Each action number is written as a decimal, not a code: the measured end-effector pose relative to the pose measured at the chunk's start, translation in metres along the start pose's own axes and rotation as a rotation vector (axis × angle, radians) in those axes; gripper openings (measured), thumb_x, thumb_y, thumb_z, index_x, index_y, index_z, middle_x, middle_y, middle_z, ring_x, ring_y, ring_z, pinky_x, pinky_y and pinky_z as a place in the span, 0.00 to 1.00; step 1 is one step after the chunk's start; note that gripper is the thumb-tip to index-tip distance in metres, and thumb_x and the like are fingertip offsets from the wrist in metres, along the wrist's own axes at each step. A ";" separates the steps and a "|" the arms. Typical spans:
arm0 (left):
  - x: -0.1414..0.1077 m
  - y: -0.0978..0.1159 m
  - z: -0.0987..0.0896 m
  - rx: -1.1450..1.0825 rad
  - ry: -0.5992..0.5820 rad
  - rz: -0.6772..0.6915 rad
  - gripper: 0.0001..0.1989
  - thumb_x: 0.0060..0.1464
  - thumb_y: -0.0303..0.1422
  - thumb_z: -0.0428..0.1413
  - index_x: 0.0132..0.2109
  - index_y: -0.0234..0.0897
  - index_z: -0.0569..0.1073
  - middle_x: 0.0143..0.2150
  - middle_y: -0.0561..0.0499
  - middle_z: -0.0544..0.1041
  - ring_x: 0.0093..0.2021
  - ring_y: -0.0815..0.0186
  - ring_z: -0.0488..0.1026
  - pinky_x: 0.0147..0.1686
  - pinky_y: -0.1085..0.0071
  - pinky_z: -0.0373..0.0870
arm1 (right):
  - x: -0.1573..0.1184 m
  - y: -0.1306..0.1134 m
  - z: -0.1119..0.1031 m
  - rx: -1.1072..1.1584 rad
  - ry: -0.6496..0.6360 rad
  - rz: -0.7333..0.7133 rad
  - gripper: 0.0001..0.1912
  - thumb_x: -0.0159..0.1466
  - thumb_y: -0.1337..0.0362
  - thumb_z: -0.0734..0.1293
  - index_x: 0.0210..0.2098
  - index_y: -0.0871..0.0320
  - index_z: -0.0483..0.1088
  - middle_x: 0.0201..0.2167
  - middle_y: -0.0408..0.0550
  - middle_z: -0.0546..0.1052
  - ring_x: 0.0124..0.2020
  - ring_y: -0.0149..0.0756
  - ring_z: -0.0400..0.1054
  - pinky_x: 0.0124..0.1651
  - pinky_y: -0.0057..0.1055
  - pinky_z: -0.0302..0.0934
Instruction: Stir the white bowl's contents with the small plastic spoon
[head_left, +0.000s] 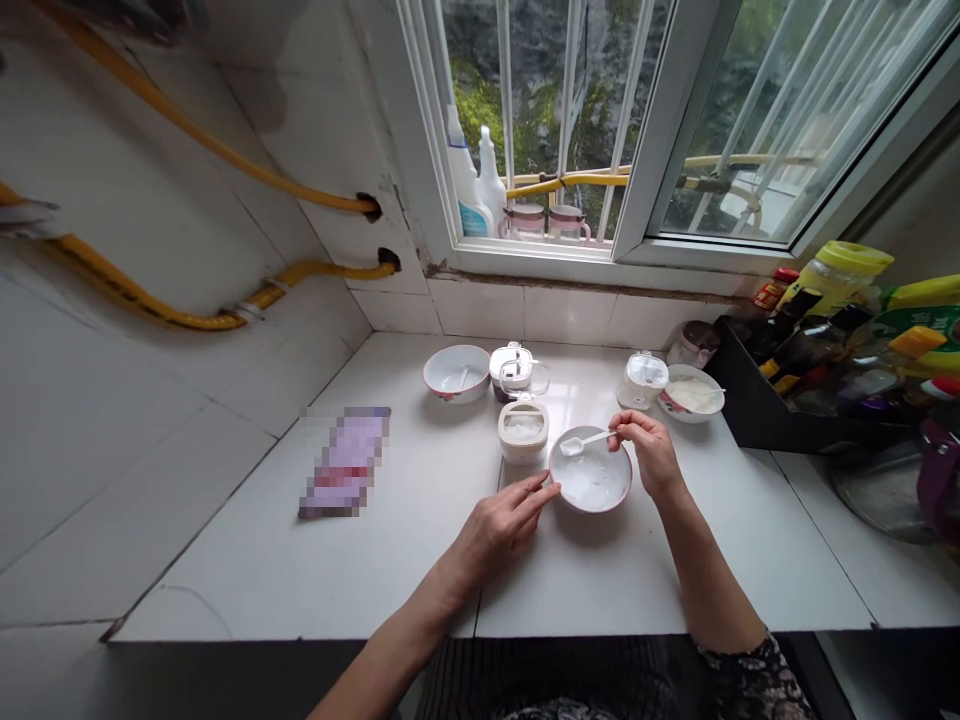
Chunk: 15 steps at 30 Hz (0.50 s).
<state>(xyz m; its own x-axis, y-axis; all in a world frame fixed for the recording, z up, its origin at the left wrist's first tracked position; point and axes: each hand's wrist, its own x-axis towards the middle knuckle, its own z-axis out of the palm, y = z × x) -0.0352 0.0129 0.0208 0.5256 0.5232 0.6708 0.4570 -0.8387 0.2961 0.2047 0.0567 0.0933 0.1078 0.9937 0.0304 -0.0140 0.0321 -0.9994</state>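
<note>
My right hand [646, 452] pinches the handle of a small white spoon [574, 446], whose bowl end hangs over a white bowl [592, 490] with a pink rim. Some whitish content shows inside that bowl. The fingers of my left hand [504, 520] are stretched out, their tips touching the bowl's left rim. Just behind the left fingertips stands a seasoning jar [523, 436] with its lid up and white grains inside. Another white-lidded jar [511, 368] is behind it, beside a larger white bowl [456, 374] with a spoon in it.
At the back right are a clear-lidded jar [643, 380] and a bowl of pale powder [691, 394]. A black rack [757, 410] of bottles borders the right. A blurred purple packet [346, 462] lies on the left. Spray bottles [480, 190] stand on the window ledge.
</note>
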 end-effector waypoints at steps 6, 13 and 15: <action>0.000 0.000 0.001 0.002 0.003 0.002 0.22 0.62 0.18 0.47 0.60 0.33 0.70 0.54 0.38 0.77 0.53 0.60 0.78 0.48 0.66 0.81 | -0.010 0.001 0.029 -0.168 0.034 -0.328 0.07 0.65 0.60 0.63 0.37 0.55 0.70 0.27 0.45 0.78 0.32 0.38 0.73 0.42 0.38 0.66; -0.002 0.000 0.002 0.001 -0.003 -0.011 0.22 0.63 0.19 0.47 0.61 0.35 0.69 0.56 0.40 0.77 0.54 0.60 0.77 0.49 0.66 0.80 | -0.018 0.000 0.034 -0.671 -0.056 -0.888 0.11 0.67 0.72 0.59 0.38 0.53 0.71 0.32 0.45 0.81 0.33 0.37 0.73 0.57 0.45 0.57; -0.002 -0.001 0.001 -0.004 -0.014 -0.015 0.23 0.63 0.18 0.47 0.62 0.35 0.69 0.56 0.40 0.77 0.55 0.60 0.77 0.49 0.65 0.80 | -0.018 -0.002 0.025 -0.644 0.026 -0.863 0.10 0.67 0.71 0.59 0.37 0.53 0.71 0.30 0.44 0.81 0.32 0.37 0.73 0.56 0.45 0.58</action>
<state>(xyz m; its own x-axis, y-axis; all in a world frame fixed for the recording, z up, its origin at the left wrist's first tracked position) -0.0356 0.0124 0.0183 0.5287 0.5380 0.6565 0.4619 -0.8313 0.3092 0.1783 0.0418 0.0957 -0.1481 0.6599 0.7366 0.6016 0.6513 -0.4625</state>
